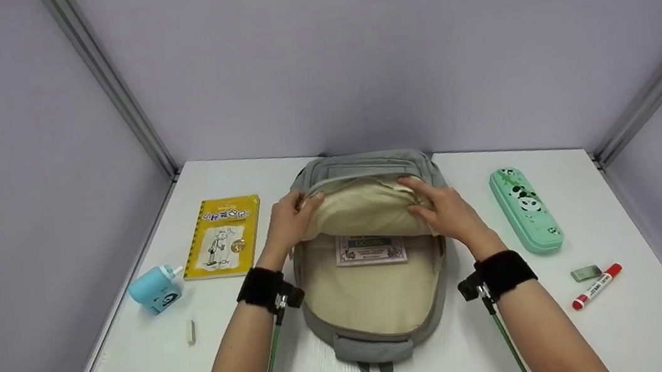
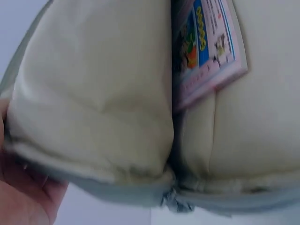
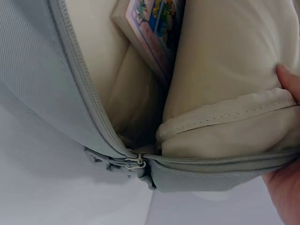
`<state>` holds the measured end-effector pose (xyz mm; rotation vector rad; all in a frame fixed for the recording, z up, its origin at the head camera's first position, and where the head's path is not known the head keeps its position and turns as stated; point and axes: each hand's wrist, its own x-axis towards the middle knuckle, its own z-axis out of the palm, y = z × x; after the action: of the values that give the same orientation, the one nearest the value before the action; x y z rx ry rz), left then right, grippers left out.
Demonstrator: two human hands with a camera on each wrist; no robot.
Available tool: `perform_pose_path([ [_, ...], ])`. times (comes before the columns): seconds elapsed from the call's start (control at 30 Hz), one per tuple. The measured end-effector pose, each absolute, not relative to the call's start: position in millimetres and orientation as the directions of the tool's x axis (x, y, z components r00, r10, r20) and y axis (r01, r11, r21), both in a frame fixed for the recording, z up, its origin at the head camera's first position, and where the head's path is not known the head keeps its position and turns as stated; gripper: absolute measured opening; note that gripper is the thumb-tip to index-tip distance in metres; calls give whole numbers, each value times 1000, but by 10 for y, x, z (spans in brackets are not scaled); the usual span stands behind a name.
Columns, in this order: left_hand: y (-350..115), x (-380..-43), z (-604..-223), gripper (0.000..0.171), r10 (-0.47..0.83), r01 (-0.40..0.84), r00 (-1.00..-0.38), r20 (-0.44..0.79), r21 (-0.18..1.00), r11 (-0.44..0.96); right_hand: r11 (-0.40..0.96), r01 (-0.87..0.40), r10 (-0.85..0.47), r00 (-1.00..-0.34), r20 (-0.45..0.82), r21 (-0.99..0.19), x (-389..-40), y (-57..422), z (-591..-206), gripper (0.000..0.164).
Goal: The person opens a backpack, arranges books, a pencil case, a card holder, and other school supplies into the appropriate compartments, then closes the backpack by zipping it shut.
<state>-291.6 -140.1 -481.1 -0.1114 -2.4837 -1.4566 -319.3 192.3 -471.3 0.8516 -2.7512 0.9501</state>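
A grey backpack (image 1: 376,351) lies unzipped on the table, its cream lining (image 1: 376,297) showing. My left hand (image 1: 289,219) grips the left edge of the raised front flap (image 1: 365,207). On the flap's opposite edge, my right hand (image 1: 449,209) pinches the fabric, thumb on the lining and other fingers outside. Inside the bag lies a pink-bordered book (image 1: 371,255), partly covered by the flap; its colourful cover (image 2: 206,47) also shows in the left wrist view. Near the side of the opening, the right wrist view shows a zipper pull (image 3: 137,162).
Left of the bag are a yellow spiral notebook (image 1: 222,237), a blue bottle-shaped item (image 1: 155,289) with a white tip and a small pale block (image 1: 190,332). To the right lie a green panda pencil case (image 1: 526,209), a small green block (image 1: 586,273) and a red-capped marker (image 1: 597,286).
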Motion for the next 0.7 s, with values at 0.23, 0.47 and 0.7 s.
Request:
perform_pose_path([
  [0.23,-1867,-2849,-5180,38,-261,-60,-955,140,770,635,662,-440,-388,-894,225,-607,-3257,1945,-4786,57],
  [0.47,-2198,-2650,-5589,61,-389,-401,-913,-125,457,794,669,-403,-390,-906,165,-625,-3274,1956,-4790,58],
  [0.7,-2165,-2542,-5732,57,-385,-372,-922,-37,360,855,674,-394,-400,-906,139,-625,-3289,1960,-4831,59],
])
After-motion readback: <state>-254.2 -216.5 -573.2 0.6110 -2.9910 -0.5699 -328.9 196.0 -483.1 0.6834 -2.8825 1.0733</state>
